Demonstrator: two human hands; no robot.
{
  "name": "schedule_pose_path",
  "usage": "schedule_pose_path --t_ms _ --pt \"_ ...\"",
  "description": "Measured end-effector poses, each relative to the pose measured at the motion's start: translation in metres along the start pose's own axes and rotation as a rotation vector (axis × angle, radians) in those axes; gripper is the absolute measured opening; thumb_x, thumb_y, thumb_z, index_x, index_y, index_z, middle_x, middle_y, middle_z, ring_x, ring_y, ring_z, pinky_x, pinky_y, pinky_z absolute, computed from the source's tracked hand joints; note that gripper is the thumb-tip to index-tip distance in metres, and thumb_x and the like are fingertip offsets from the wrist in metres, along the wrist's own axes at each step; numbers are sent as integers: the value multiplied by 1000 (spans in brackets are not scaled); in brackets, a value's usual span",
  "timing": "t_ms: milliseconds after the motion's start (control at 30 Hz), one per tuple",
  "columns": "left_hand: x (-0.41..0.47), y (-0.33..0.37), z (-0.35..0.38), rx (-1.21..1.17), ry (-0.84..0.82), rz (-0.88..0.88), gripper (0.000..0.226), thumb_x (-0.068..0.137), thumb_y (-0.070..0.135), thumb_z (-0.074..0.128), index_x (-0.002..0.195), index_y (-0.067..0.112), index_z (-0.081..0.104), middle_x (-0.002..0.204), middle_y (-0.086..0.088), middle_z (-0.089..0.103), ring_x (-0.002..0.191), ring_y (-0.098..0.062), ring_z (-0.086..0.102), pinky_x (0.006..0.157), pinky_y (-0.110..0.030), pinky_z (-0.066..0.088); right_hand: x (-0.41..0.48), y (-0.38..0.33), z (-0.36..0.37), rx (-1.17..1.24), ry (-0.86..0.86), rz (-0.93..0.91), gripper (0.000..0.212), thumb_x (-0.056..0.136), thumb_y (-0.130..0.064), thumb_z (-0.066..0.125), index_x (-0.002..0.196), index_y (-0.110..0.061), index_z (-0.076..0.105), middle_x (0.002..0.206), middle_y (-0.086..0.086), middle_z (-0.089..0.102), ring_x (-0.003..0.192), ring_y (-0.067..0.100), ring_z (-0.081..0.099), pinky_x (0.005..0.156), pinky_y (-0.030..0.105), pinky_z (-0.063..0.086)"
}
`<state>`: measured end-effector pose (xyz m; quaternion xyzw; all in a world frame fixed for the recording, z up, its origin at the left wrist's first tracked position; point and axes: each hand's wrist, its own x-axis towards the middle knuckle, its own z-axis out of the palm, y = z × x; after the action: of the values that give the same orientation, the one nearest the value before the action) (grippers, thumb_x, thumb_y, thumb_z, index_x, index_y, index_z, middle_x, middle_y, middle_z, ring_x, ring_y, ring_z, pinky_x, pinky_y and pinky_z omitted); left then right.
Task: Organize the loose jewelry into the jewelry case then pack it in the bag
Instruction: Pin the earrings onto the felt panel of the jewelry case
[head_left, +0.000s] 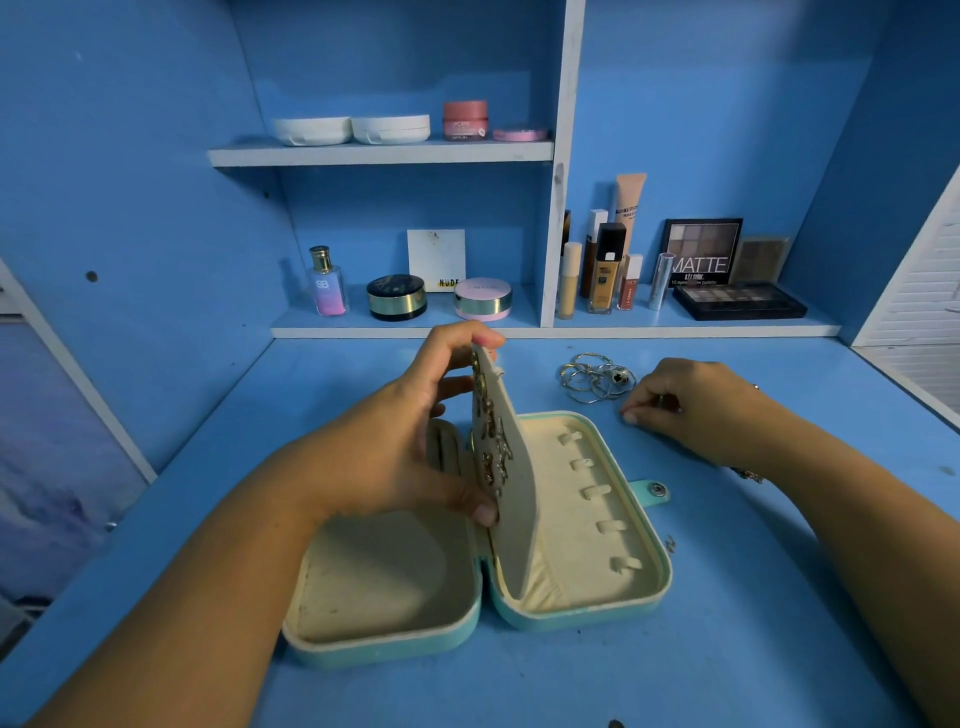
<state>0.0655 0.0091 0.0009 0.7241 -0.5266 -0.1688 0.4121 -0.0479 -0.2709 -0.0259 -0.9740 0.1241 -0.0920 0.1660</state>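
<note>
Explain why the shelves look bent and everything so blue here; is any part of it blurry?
Head view: the wide-angle lens bows the shelf and desk edges toward the borders; light is soft and even, with faint shadow under the jewelry case; the blue surfaces likely tint everything; the centre is sharp, including the flap the left hand holds, while the far left edge smears.
</note>
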Motion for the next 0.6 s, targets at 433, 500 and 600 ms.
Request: schedule_pose_path --t_ms 433,500,600 --pt "0 0 -1 -16 -4 -21 107 51 23 96 127 53 28 139 23 37 133 2 40 106 -48 43 -6 -3 -7 -47 -39 -48 18 82 -29 70 70 -37 60 85 -12 54 76 2 52 76 27 47" --pt "0 0 -1 -16 -4 -20 107 51 21 96 126 53 28 137 25 37 132 3 40 106 -47 43 -6 -4 -7 -48 -36 -41 14 82 -32 69 70 -35 62 85 -12 54 76 3 52 76 29 48" --pt "0 0 -1 -19 -5 -18 106 50 23 95 126 53 28 137 26 37 132 2 40 105 -48 44 -5 -5 -5 -47 -19 -14 13 83 -36 68 74 -27 66 85 -10 56 78 7 54 76 32 49"
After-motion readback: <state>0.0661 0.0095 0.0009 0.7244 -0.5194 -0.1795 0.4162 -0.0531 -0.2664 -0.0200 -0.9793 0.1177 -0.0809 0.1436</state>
